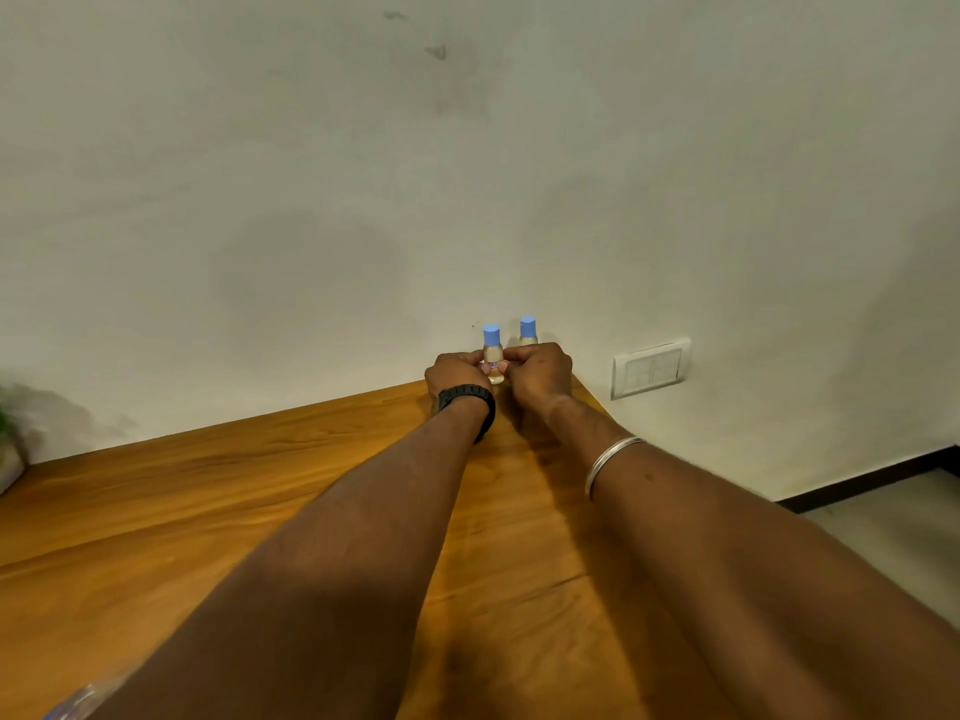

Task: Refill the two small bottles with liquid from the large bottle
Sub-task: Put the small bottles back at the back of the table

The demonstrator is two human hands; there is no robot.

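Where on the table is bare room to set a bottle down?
Bare wood runs left of the left forearm toward the plant, by the wall. Crowded: the far right corner, where both hands grip one small bottle, the second bottle behind.

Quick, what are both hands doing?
Left hand: pinches the nearer small bottle.
Right hand: pinches the same bottle.

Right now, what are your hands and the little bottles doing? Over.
Left hand and right hand both pinching the near small bottle, cap on. Second small bottle behind, capped, upright. Large bottle barely in view, bottom left. Nothing blocking.
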